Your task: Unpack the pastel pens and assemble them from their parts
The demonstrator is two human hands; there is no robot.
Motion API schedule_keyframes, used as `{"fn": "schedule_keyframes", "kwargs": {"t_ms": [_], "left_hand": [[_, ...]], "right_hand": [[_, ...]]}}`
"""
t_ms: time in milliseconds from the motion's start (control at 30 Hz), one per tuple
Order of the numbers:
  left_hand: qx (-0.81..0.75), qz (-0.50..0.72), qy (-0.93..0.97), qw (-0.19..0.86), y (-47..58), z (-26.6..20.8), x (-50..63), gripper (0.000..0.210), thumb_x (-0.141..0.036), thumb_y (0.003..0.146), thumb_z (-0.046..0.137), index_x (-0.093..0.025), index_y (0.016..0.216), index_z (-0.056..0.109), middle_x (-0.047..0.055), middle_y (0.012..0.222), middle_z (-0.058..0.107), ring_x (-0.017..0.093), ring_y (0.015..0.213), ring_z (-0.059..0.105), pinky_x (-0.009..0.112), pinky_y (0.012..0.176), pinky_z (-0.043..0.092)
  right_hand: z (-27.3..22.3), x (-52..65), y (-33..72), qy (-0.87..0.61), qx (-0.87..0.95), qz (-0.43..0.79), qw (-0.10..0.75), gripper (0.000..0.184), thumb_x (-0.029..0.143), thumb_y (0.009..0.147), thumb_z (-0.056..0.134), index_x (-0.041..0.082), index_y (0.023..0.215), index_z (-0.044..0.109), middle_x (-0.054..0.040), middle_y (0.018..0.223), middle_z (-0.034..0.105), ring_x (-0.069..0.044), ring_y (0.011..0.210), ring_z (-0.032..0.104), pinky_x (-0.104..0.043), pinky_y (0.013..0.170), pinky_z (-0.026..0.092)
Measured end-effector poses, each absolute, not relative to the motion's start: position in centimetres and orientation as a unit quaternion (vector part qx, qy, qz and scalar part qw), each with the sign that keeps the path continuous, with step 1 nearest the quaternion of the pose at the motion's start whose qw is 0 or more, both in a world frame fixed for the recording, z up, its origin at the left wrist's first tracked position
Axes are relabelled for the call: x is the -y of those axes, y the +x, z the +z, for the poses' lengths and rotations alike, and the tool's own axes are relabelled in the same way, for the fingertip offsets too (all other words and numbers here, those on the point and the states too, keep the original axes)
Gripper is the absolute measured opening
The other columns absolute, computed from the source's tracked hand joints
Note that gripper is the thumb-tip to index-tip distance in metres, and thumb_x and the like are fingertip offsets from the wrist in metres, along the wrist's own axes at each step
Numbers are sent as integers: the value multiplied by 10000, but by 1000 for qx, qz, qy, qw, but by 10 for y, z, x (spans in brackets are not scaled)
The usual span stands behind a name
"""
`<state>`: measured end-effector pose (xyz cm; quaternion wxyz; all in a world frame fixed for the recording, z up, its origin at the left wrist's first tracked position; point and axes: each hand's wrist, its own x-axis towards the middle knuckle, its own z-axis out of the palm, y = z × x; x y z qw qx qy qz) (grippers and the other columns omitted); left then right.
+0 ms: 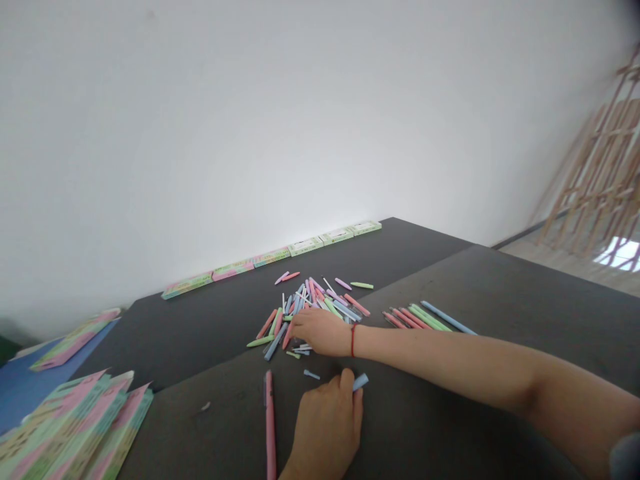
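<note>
My left hand (327, 423) is closed around a light blue pen part (361, 382), whose end sticks out past the thumb and forefinger. My right hand (323, 330), with a red cord at the wrist, reaches across into a heap of pastel pen parts (313, 297). Its fingers curl down among the pieces, and what they grip is hidden. A small blue piece (312, 375) lies between the hands, near a small green piece (293, 355). Left of my left hand is a pink pen (271, 420).
Right of the heap, several red and green pens (417, 316) and a blue pen (447, 317) lie in a row. Printed boxes (270, 257) line the table's wall edge. Printed packs (75, 427) overlap at the lower left. A wooden rack (600, 167) stands beyond the table (525, 313).
</note>
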<state>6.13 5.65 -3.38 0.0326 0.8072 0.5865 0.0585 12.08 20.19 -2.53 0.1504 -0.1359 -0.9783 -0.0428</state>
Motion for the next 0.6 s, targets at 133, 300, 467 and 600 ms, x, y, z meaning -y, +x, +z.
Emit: {"fn": "schedule_keyframes", "kwargs": {"t_ms": [133, 300, 467, 600], "left_hand": [[-588, 61, 805, 43, 61, -31, -57, 164, -240, 913, 344, -225, 917, 508, 37, 816, 688, 212, 699, 651, 274, 543, 366], [-586, 66, 806, 51, 60, -31, -56, 159, -240, 918, 352, -224, 895, 509, 31, 814, 691, 202, 684, 645, 271, 532, 347], [-584, 65, 807, 50, 60, -32, -57, 145, -232, 915, 365, -224, 902, 509, 25, 806, 690, 198, 694, 647, 270, 544, 354], [-585, 65, 807, 54, 60, -30, -57, 147, -229, 914, 363, -219, 895, 508, 24, 815, 688, 199, 713, 652, 272, 565, 373]], "right_hand": [[-12, -204, 93, -94, 985, -62, 129, 229, 174, 912, 430, 137, 1024, 627, -88, 1023, 613, -199, 1003, 530, -333, 900, 406], [0, -204, 50, -89, 992, -67, 66, 208, 171, 899, 454, 155, 931, 659, -90, 985, 644, -227, 922, 590, -395, 782, 494], [8, -198, 35, -89, 993, -76, 14, 176, 110, 859, 496, 105, 870, 672, -144, 961, 670, -238, 902, 621, -363, 699, 524], [8, -194, 33, -78, 994, -76, 6, 190, 88, 860, 480, 101, 887, 667, -144, 990, 672, -237, 924, 622, -353, 715, 515]]}}
